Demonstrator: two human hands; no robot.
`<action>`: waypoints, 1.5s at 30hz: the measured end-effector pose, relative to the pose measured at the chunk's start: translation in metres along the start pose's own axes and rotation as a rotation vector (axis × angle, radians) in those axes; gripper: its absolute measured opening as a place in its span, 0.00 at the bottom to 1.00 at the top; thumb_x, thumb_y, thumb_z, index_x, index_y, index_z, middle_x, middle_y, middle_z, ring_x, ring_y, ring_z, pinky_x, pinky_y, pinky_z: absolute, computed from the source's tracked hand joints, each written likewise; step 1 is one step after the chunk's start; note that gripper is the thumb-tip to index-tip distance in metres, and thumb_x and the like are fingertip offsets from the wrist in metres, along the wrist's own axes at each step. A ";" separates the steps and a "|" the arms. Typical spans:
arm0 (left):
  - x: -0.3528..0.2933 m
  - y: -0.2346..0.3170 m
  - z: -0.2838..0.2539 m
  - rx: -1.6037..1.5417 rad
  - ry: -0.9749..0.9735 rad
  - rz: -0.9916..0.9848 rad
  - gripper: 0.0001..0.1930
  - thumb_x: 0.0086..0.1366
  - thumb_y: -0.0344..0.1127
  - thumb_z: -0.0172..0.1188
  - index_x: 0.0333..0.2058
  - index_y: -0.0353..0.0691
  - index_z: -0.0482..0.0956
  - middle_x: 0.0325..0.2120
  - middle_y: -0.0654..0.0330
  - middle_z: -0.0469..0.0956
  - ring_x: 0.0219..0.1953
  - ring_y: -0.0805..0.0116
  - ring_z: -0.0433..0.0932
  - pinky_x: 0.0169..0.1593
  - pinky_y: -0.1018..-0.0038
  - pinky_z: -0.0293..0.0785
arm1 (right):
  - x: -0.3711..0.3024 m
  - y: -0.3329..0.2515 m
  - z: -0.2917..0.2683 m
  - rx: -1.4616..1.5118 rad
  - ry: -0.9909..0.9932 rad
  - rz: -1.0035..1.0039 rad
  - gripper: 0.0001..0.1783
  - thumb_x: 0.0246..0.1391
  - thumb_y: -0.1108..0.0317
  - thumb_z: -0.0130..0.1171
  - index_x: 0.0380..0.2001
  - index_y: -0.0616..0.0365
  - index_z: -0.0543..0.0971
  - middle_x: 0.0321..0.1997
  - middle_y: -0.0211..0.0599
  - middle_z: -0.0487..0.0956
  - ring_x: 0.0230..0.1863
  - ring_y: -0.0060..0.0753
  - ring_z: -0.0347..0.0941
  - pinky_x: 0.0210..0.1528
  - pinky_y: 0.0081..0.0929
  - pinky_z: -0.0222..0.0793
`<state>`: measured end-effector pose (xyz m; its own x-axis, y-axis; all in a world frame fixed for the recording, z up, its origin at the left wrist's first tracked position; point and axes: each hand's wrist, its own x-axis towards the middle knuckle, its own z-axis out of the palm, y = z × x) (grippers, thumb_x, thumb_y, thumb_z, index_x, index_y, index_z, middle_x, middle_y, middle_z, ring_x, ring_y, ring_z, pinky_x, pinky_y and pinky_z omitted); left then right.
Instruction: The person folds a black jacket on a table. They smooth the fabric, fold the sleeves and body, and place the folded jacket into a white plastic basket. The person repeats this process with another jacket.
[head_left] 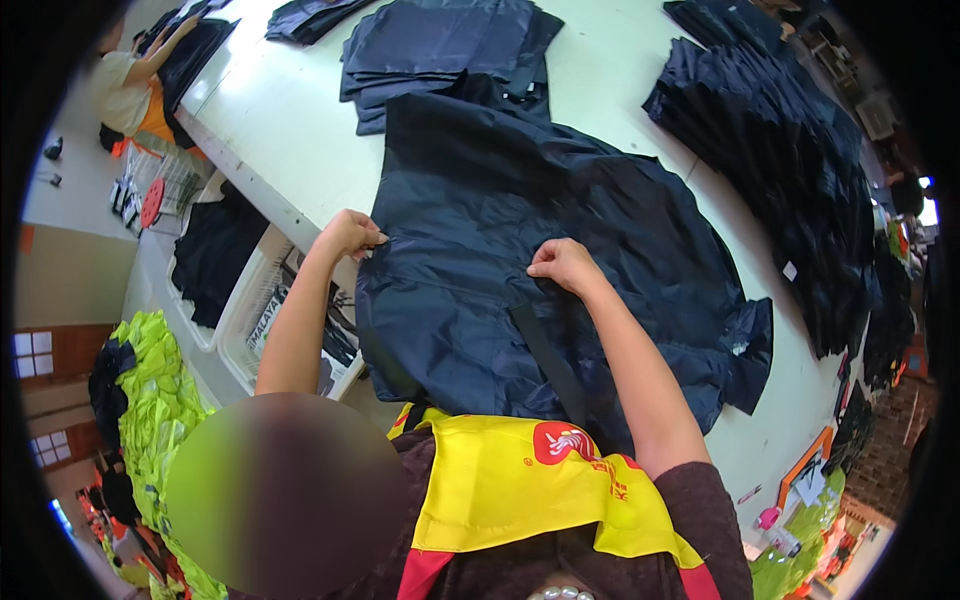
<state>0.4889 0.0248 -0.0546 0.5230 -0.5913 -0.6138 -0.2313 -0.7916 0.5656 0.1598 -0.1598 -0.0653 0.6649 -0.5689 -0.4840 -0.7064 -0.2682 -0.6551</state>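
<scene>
A large dark navy piece of thin, creased fabric (470,190) lies spread on the white table in front of me, its near part hanging toward my lap. At its left edge my left hand (350,235) is closed, thumb and fingers pinching the fabric's border. Near the middle, my right hand (562,265) pinches a bit of the same fabric, thumb against forefinger. A black strap (545,360) runs down the fabric below my right hand. At the far right end a smaller bunched part (750,350) sticks out.
Folded navy pieces are stacked (440,45) at the far side of the white table (600,60). A long dark fabric pile (760,180) lies right. White baskets (240,330) stand left, near lime-yellow fabric (155,390). Another person (130,85) handles dark fabric far left.
</scene>
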 end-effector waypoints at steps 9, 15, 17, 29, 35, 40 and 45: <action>0.078 -0.043 0.001 0.786 -0.078 0.263 0.16 0.54 0.39 0.64 0.14 0.39 0.72 0.11 0.59 0.72 0.14 0.69 0.70 0.20 0.71 0.69 | -0.007 -0.024 -0.011 -0.321 0.034 0.164 0.23 0.36 0.53 0.70 0.35 0.53 0.82 0.40 0.39 0.81 0.44 0.40 0.77 0.46 0.34 0.72; 0.049 -0.064 0.026 0.104 0.444 0.193 0.11 0.46 0.35 0.68 0.25 0.36 0.77 0.19 0.57 0.76 0.21 0.64 0.75 0.30 0.69 0.73 | -0.019 -0.037 0.004 -0.177 0.193 0.259 0.27 0.36 0.52 0.71 0.41 0.52 0.80 0.47 0.36 0.78 0.50 0.39 0.74 0.46 0.37 0.70; 0.047 -0.054 0.042 0.125 0.537 0.234 0.12 0.47 0.34 0.67 0.29 0.36 0.77 0.22 0.55 0.77 0.28 0.61 0.77 0.37 0.68 0.73 | -0.046 -0.024 0.016 -0.100 0.439 0.159 0.20 0.40 0.56 0.66 0.39 0.51 0.78 0.40 0.37 0.79 0.47 0.42 0.73 0.44 0.42 0.63; -0.165 0.095 0.193 -0.211 -0.047 0.762 0.12 0.57 0.30 0.59 0.40 0.33 0.77 0.30 0.58 0.78 0.31 0.71 0.76 0.38 0.77 0.73 | -0.319 0.238 -0.058 0.642 1.508 0.684 0.37 0.48 0.56 0.61 0.55 0.69 0.63 0.55 0.50 0.71 0.51 0.45 0.71 0.54 0.39 0.66; -0.260 0.159 0.317 0.014 -0.870 0.568 0.53 0.46 0.45 0.72 0.64 0.37 0.45 0.52 0.39 0.66 0.54 0.55 0.70 0.53 0.63 0.69 | -0.273 0.162 -0.054 1.800 0.670 0.035 0.17 0.51 0.56 0.55 0.35 0.60 0.79 0.32 0.39 0.80 0.29 0.33 0.76 0.34 0.29 0.74; -0.267 0.143 0.332 -0.390 -0.603 0.915 0.42 0.47 0.39 0.71 0.58 0.34 0.57 0.52 0.48 0.66 0.54 0.60 0.67 0.56 0.66 0.64 | -0.251 0.050 -0.017 0.886 0.931 -0.220 0.23 0.48 0.61 0.63 0.45 0.64 0.73 0.44 0.33 0.76 0.43 0.26 0.71 0.47 0.26 0.66; -0.239 0.116 0.244 -0.998 -0.321 0.328 0.15 0.58 0.32 0.58 0.45 0.38 0.72 0.39 0.60 0.76 0.38 0.70 0.73 0.43 0.73 0.70 | -0.260 0.071 -0.033 0.286 0.728 -0.574 0.25 0.42 0.69 0.67 0.47 0.58 0.73 0.44 0.39 0.76 0.47 0.38 0.72 0.50 0.29 0.65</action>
<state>0.1369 0.0367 0.0238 0.2861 -0.8774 -0.3852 0.5230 -0.1939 0.8300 -0.0710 -0.0569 0.0333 0.5092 -0.7783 0.3675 -0.1717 -0.5103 -0.8427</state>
